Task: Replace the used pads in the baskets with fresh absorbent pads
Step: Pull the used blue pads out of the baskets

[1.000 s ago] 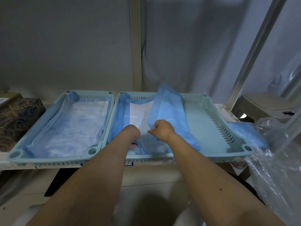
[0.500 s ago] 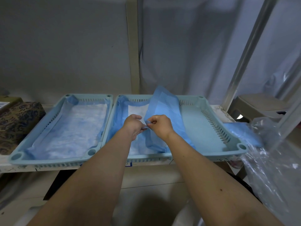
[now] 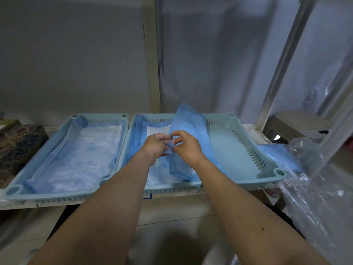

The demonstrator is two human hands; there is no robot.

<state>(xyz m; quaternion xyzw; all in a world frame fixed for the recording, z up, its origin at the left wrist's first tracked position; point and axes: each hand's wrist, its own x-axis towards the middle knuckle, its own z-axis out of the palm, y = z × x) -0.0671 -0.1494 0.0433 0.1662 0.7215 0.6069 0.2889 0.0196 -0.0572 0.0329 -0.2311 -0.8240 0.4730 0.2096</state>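
Over the right basket [image 3: 246,142], both hands [image 3: 172,145] pinch a blue pad's [image 3: 188,121] edge

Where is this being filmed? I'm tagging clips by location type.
Probably a makeshift work or storage corner, not a tidy lab: two pale blue slotted baskets lined with absorbent pads on a paint-marked shelf, with plastic sheeting hung behind.

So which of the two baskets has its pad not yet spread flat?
The right basket: its blue pad is still partly folded, half the floor bare, both hands pinching an edge. The left basket holds a flat pad.
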